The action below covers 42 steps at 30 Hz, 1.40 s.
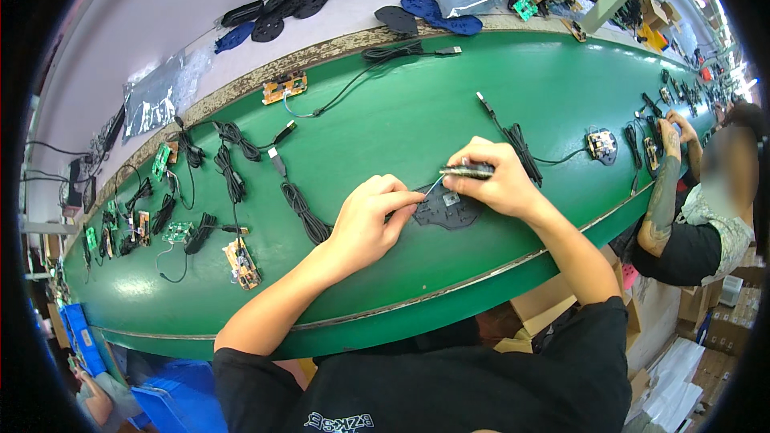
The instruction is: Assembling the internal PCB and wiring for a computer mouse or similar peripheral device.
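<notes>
Left hand (pixel 370 220) pinches one cable (pixel 434 186); right hand (pixel 507 183) holds one circuit board (pixel 467 171)

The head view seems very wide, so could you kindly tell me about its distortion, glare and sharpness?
In the head view, the long edges of the green table bow and the corners go black; pale glare marks its left end; the left hand and right hand look fairly clear, but the small item in the right is hard to identify; a co-worker has a blurred head.
</notes>
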Each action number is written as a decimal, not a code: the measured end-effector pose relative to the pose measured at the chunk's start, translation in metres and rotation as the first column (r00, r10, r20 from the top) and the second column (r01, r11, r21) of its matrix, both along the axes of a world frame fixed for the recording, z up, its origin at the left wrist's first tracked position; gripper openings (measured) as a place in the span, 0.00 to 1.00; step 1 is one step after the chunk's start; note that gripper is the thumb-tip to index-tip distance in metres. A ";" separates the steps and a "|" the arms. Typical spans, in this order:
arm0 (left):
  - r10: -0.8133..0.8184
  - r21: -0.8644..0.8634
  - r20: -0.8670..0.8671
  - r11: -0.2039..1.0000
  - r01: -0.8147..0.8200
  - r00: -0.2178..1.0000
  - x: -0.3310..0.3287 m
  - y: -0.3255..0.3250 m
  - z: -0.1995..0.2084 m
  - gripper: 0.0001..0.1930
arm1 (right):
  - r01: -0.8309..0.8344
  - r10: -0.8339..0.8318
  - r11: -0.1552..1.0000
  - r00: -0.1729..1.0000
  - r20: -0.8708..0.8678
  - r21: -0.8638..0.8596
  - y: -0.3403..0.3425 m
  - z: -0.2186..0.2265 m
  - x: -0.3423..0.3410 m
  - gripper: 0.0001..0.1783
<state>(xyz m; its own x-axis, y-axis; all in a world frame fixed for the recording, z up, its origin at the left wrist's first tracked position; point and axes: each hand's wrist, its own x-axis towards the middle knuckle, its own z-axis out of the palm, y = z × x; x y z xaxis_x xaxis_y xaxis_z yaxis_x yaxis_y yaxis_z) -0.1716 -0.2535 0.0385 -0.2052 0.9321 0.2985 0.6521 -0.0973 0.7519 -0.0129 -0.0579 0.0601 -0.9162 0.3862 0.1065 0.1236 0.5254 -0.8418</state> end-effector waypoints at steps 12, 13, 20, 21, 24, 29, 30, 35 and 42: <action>-0.054 -0.058 -0.161 0.997 0.046 0.985 0.003 0.005 0.012 0.10 | -0.404 0.424 0.823 0.905 0.042 0.400 0.018 0.001 -0.062 0.10; -0.055 -0.056 -0.177 0.997 0.046 0.983 0.002 0.005 0.014 0.11 | -0.398 0.421 0.827 0.907 0.033 0.396 0.017 0.004 -0.062 0.10; -0.081 -0.100 -0.070 0.992 0.073 0.994 -0.003 0.006 0.007 0.13 | -0.423 0.368 0.854 0.903 0.222 0.304 0.020 0.001 -0.065 0.13; -0.098 -0.109 -0.059 0.990 0.091 0.993 -0.006 0.007 0.008 0.13 | -0.429 0.360 0.854 0.896 0.261 0.294 0.021 0.007 -0.065 0.15; -0.106 -0.145 0.024 0.983 0.109 0.994 -0.010 0.011 0.014 0.14 | -0.437 0.361 0.863 0.884 0.298 0.252 0.021 0.022 -0.062 0.19; -0.119 -0.165 0.206 0.974 0.154 0.971 -0.015 0.016 0.013 0.16 | -0.320 0.321 0.947 0.947 0.019 -0.026 0.018 0.009 -0.025 0.22; -0.092 -0.233 0.229 0.961 0.147 0.969 -0.015 0.017 0.013 0.16 | -0.303 0.303 0.952 0.953 0.002 -0.048 0.015 0.007 -0.016 0.19; -0.038 -0.329 0.314 0.933 0.146 0.949 -0.017 0.015 0.022 0.18 | -0.301 0.325 0.939 0.934 -0.147 0.166 0.002 0.013 0.001 0.20; 0.014 -0.449 0.332 0.882 0.146 0.943 -0.020 0.026 0.022 0.20 | -0.073 0.150 0.927 0.971 -0.186 0.367 -0.025 -0.009 0.017 0.22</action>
